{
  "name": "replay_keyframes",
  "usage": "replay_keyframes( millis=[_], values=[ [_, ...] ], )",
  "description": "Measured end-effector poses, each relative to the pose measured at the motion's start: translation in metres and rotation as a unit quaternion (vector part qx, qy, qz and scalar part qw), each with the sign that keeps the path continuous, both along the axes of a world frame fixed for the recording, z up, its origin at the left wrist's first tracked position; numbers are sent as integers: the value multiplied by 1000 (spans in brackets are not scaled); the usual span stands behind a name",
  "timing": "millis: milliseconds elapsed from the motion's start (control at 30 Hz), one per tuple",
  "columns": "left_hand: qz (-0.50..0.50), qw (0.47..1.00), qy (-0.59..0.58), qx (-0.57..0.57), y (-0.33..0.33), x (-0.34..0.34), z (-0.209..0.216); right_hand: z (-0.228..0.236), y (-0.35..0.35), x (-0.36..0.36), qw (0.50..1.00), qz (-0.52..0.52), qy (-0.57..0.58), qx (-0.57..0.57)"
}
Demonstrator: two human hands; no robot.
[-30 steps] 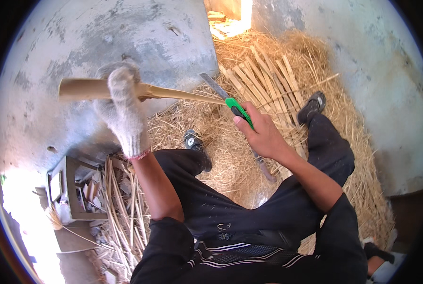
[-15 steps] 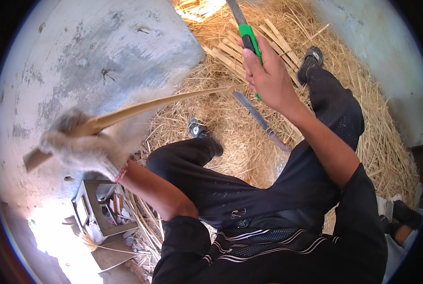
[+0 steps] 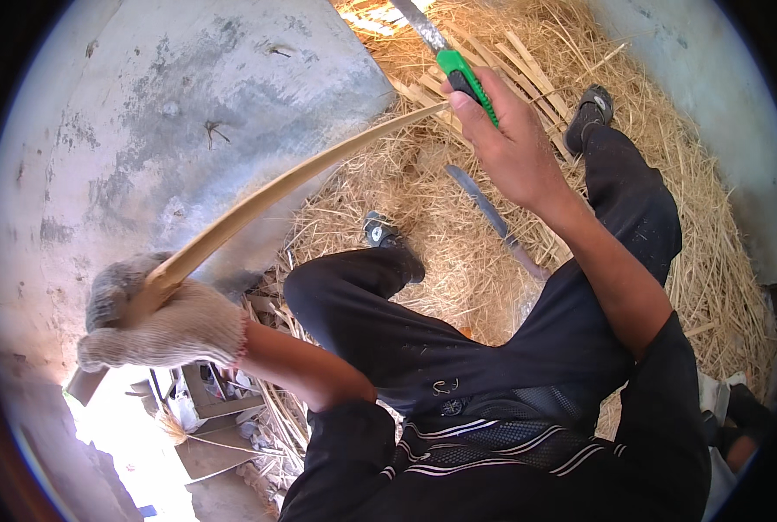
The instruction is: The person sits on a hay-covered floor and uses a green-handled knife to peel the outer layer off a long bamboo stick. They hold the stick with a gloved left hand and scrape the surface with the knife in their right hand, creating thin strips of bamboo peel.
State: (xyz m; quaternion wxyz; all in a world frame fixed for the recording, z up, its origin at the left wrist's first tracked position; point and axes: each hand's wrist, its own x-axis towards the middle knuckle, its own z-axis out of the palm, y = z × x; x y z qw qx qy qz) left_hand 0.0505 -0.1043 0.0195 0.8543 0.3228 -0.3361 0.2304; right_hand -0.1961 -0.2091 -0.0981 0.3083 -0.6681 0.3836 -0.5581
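Observation:
My left hand, in a knitted work glove, is closed round the lower part of a long, pale wooden strip that looks like split bamboo. The strip's butt sticks out below the glove, and its thin bowed length slants up to the right. Bare, my right hand grips a green utility knife with its long blade pointing up and left. The strip's tip ends right by my right thumb; whether they touch I cannot tell. Below that hand, a long-bladed knife lies on the straw.
Loose straw and shavings cover the ground round my legs. Several split strips lie beyond my right hand. A worn pale wall stands at left, another at right. A frame-like box with debris is at lower left.
My left hand has swung a little lower, and the strip slants more steeply, its tip raised beside my right hand. The utility knife's blade leans further left. The whole view has shifted slightly.

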Motion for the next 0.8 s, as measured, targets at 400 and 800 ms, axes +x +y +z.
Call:
replay_keyframes(
  millis=[400,800],
  values=[
    [68,982,-133,116,28,-4,-57,8,6,-3,996,4,84,33],
    [30,965,-112,234,17,-18,-86,9,14,3,992,58,65,87]
  ],
)
